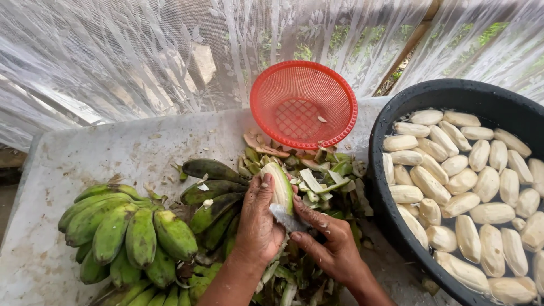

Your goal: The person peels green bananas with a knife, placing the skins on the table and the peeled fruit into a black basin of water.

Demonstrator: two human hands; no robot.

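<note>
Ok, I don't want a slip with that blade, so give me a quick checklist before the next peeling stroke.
1. Left hand grips the half-peeled banana firmly: ok.
2. Right hand holds the knife against the banana: ok.
3. Left fingers clear of the blade edge: cannot tell, the edge is partly hidden.
4. Room in the black tub for another peeled banana: ok.
5. Green bananas within reach on the left: ok.
6. Red basket lying level: not ok, it is tipped up.
</note>
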